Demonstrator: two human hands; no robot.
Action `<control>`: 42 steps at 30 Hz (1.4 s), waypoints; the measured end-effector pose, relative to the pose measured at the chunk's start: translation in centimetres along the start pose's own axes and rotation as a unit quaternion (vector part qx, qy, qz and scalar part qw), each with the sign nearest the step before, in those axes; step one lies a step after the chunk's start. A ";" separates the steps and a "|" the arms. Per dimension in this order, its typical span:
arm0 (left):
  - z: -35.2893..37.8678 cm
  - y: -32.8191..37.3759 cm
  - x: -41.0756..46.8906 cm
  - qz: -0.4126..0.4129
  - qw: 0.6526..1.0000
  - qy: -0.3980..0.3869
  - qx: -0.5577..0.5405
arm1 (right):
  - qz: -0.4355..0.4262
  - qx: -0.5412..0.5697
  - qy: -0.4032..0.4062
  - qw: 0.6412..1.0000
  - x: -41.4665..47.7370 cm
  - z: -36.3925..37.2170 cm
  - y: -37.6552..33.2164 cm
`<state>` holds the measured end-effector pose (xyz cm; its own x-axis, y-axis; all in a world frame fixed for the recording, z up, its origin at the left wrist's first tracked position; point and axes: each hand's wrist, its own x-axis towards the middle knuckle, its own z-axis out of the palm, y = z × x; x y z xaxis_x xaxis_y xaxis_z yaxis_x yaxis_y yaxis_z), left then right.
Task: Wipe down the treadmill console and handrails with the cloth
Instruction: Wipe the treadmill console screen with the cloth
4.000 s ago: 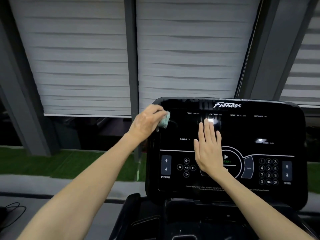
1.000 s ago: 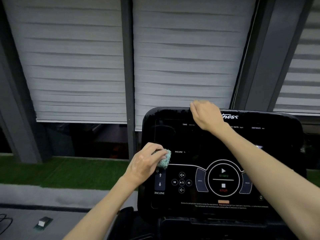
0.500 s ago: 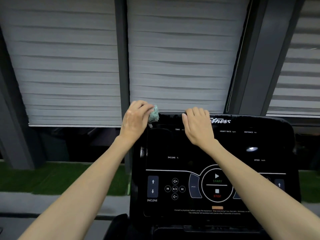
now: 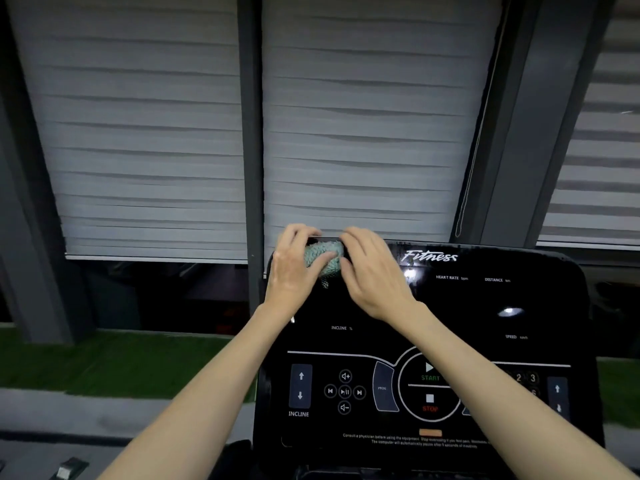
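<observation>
Black treadmill console (image 4: 450, 317), glossy, fills the near right. Readable writing:
- white "Fitness" logo (image 4: 431, 256) at top centre
- "HEART RATE bpm" and "DISTANCE km" under it
- "INCLINE %" mid-left
- "SPEED" mid-right, its unit too small to read

Lower panel:
- INCLINE up/down key (image 4: 300, 386) at left, with the label below it
- round media keys (image 4: 345, 391) just right of it (volume +/-, skip, play/pause)
- grey "PROG" key (image 4: 382, 388)
- ring holding green "START" (image 4: 430, 377) over red "STOP"
- number keys "2" and "3" show beside the right forearm, the rest are hidden
- an up/down arrow key at far right, its label cut off
- small print along the bottom starts "Consult a physician before using the equipment"; the rest is blurred
- orange tab (image 4: 430, 432) just above that line

The cloth (image 4: 323, 258) is teal, nubbly and bunched, at the console's top-left edge between the two hands. Left hand (image 4: 294, 271) holds it, thumb across its front, fingers curled over the top edge behind it. Right hand (image 4: 374, 275) is just right of the cloth and touching it, fingers curled over the same top edge. Cannot tell if it also pinches the cloth. Handrails are out of frame.

Behind are grey-white pleated blinds (image 4: 363, 133) with dark frame posts and a pull cord (image 4: 467, 168) at right. A green grass strip (image 4: 121, 362) lies far left below them. A small grey object (image 4: 67, 469) at bottom left is too blurred to tell.
</observation>
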<state>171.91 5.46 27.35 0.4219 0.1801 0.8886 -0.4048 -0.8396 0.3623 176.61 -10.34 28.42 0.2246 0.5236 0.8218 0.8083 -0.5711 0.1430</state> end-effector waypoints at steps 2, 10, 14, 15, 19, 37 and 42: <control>-0.4 -0.1 -0.2 -0.077 0.997 0.018 0.025 | -0.034 0.019 -0.031 0.999 -0.1 0.1 -1.2; -1.5 -1.5 -0.8 -0.224 0.973 -0.047 -0.016 | -0.092 0.056 -0.054 0.993 0.0 2.2 -2.7; -2.6 -2.0 -2.1 -0.065 0.987 -0.140 0.040 | -0.098 0.049 -0.001 0.994 -0.5 3.0 -2.0; -2.5 -2.0 -2.5 -0.016 0.984 -0.154 0.084 | -0.082 0.040 0.009 0.996 -0.6 2.9 -1.5; -1.2 -2.0 -3.4 0.057 0.954 -0.153 0.250 | 0.009 -0.017 0.048 0.999 -2.1 1.3 2.0; -0.4 -2.0 -3.8 0.042 0.946 -0.122 0.297 | 0.005 -0.005 0.030 1.000 0.0 3.0 -0.8; -0.1 -1.6 -3.9 0.033 0.954 -0.104 0.281 | 0.101 -0.043 0.071 0.991 -6.3 -0.9 6.0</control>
<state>170.88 6.19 23.33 0.5855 0.0602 0.8084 0.0371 -0.9982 0.0475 179.62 -17.63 24.61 0.2930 0.3016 0.9073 0.7039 -0.7103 0.0087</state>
